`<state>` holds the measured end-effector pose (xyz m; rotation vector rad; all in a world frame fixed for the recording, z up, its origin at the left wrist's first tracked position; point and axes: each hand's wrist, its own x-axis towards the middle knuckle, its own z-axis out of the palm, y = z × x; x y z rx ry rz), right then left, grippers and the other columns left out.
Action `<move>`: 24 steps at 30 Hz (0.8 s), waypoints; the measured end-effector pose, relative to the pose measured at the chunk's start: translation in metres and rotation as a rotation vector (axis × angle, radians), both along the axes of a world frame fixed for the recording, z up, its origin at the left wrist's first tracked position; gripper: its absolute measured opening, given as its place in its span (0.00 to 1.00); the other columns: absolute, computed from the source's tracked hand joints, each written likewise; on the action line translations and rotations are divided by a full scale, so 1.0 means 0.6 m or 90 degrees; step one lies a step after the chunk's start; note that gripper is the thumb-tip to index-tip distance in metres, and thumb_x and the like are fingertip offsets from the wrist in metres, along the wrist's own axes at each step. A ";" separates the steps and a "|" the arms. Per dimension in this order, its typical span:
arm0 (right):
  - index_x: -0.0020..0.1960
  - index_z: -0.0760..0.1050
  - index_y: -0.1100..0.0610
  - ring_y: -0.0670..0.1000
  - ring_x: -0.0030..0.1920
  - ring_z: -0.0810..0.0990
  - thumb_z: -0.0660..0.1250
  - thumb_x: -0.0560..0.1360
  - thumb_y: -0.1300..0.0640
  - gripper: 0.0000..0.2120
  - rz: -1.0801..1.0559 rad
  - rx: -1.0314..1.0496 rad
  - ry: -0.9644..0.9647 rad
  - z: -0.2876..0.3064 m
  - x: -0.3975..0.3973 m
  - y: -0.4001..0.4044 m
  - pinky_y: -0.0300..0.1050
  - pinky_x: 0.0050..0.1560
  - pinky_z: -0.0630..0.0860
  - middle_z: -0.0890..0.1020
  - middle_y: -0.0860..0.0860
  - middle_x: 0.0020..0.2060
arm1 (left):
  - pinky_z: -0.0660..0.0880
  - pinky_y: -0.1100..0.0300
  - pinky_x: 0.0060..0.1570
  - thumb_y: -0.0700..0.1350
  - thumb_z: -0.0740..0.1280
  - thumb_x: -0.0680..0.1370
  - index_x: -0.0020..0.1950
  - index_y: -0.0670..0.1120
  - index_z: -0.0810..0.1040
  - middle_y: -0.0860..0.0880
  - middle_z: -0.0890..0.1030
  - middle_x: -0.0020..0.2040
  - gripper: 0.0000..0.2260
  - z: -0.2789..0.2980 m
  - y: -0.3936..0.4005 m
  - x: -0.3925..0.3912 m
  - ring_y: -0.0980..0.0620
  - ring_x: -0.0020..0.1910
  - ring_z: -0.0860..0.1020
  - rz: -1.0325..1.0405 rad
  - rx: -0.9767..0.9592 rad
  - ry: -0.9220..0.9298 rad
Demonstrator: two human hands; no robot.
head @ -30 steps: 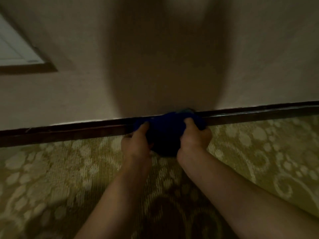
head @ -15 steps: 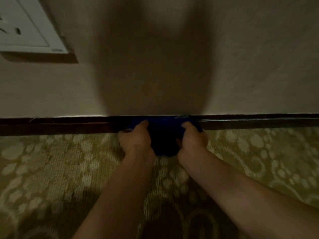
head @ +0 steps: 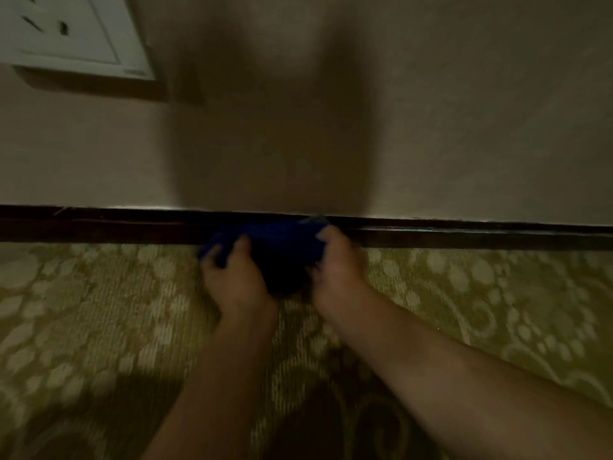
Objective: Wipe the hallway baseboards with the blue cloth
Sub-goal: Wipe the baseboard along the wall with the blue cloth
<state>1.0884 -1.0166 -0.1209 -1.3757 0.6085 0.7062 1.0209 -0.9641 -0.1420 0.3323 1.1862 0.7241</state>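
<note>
A bunched blue cloth (head: pixel 277 242) is pressed against the dark brown baseboard (head: pixel 464 234) that runs across the view at the foot of a beige wall. My left hand (head: pixel 234 277) grips the cloth's left side, fingers curled over its edge. My right hand (head: pixel 335 263) grips its right side, thumb up against the baseboard. The lower part of the cloth hangs dark between both hands, just above the carpet. The light is dim and the picture slightly blurred.
A white wall socket plate (head: pixel 73 34) sits on the wall at the upper left. Patterned green and cream carpet (head: pixel 99 310) covers the floor below the baseboard. A broad shadow falls on the wall above my hands.
Both hands have slid the cloth leftward along the baseboard. The view has shifted so that more of the socket plate shows at the upper left.
</note>
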 end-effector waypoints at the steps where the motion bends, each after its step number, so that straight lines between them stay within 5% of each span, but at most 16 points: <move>1: 0.57 0.75 0.60 0.54 0.40 0.80 0.66 0.71 0.62 0.14 -0.044 -0.018 -0.026 0.007 0.011 -0.019 0.44 0.32 0.77 0.81 0.56 0.46 | 0.78 0.51 0.56 0.40 0.68 0.78 0.66 0.50 0.72 0.48 0.79 0.59 0.18 0.005 -0.019 0.004 0.48 0.56 0.80 -0.062 -0.014 -0.003; 4: 0.45 0.73 0.57 0.53 0.40 0.77 0.65 0.73 0.63 0.03 -0.079 -0.036 -0.067 0.018 0.022 -0.043 0.46 0.37 0.75 0.79 0.55 0.42 | 0.79 0.54 0.54 0.38 0.67 0.78 0.67 0.46 0.74 0.46 0.80 0.61 0.17 -0.004 -0.015 -0.014 0.47 0.58 0.79 -0.110 -0.091 -0.093; 9: 0.50 0.74 0.56 0.53 0.50 0.79 0.65 0.75 0.64 0.06 0.107 0.022 -0.020 0.019 -0.012 -0.022 0.47 0.51 0.78 0.81 0.56 0.49 | 0.79 0.56 0.47 0.43 0.67 0.78 0.68 0.46 0.73 0.46 0.79 0.59 0.19 0.009 -0.025 -0.030 0.47 0.53 0.80 0.055 -0.165 -0.007; 12: 0.46 0.72 0.56 0.53 0.43 0.80 0.63 0.76 0.66 0.05 0.129 -0.025 -0.084 0.048 -0.009 -0.054 0.42 0.38 0.78 0.80 0.56 0.42 | 0.78 0.47 0.57 0.39 0.67 0.77 0.70 0.45 0.70 0.45 0.78 0.62 0.21 0.046 -0.069 -0.012 0.45 0.56 0.79 0.081 -0.181 0.060; 15: 0.38 0.68 0.56 0.51 0.33 0.75 0.59 0.75 0.69 0.11 0.103 -0.079 -0.179 0.116 0.004 -0.107 0.38 0.25 0.73 0.76 0.55 0.33 | 0.77 0.53 0.49 0.35 0.65 0.77 0.71 0.44 0.69 0.42 0.78 0.62 0.21 0.113 -0.117 0.001 0.43 0.56 0.79 0.027 -0.207 0.083; 18: 0.36 0.70 0.55 0.52 0.34 0.75 0.59 0.71 0.71 0.12 0.138 -0.128 -0.212 0.180 0.014 -0.169 0.43 0.29 0.73 0.75 0.55 0.33 | 0.78 0.51 0.51 0.37 0.68 0.77 0.70 0.43 0.70 0.40 0.78 0.61 0.21 0.169 -0.128 -0.001 0.42 0.56 0.80 -0.030 -0.247 0.069; 22: 0.52 0.77 0.64 0.55 0.47 0.80 0.62 0.74 0.69 0.09 0.353 -0.223 -0.203 0.210 0.029 -0.211 0.43 0.36 0.78 0.82 0.61 0.47 | 0.77 0.48 0.56 0.38 0.68 0.77 0.66 0.44 0.72 0.40 0.79 0.60 0.17 0.157 -0.134 -0.012 0.41 0.57 0.80 -0.110 -0.179 0.066; 24: 0.46 0.75 0.62 0.53 0.42 0.81 0.65 0.74 0.68 0.04 0.390 -0.203 -0.218 0.208 0.031 -0.198 0.40 0.33 0.78 0.82 0.60 0.43 | 0.77 0.48 0.58 0.39 0.67 0.78 0.68 0.45 0.70 0.42 0.78 0.61 0.19 0.126 -0.128 -0.026 0.42 0.58 0.79 -0.130 -0.158 0.032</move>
